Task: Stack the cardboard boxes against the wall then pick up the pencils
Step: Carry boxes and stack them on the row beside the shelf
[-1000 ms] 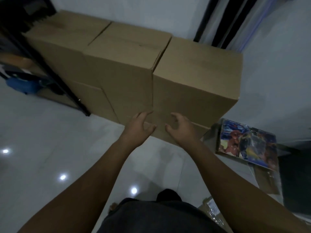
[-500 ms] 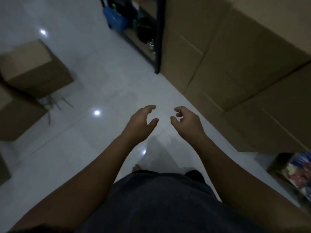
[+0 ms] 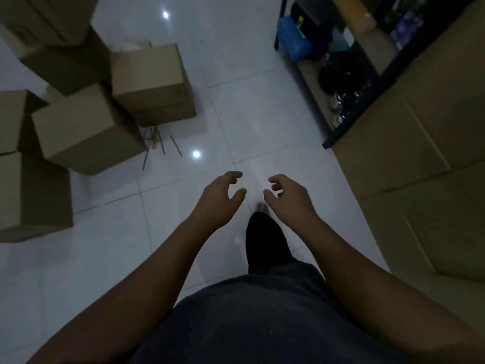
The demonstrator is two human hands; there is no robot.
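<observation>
Several loose cardboard boxes lie in a heap on the white floor at the left; the nearest ones are a tilted box (image 3: 86, 132) and a box (image 3: 153, 84) behind it. Several pencils (image 3: 162, 145) lie scattered on the tiles between and just right of those two boxes. Stacked cardboard boxes (image 3: 420, 164) stand along the right edge. My left hand (image 3: 223, 198) and my right hand (image 3: 287, 197) hover side by side over bare floor in the middle, fingers curled apart, holding nothing.
A dark metal shelf rack (image 3: 349, 82) at the upper right holds a blue container (image 3: 296, 39) and dark items. My foot (image 3: 262, 207) shows below my right hand. Bright light spots reflect on the glossy tiles.
My hands have left the stacked boxes and my view has swung left. The stack now sits at the right edge, and the loose boxes and pencils have come into view.
</observation>
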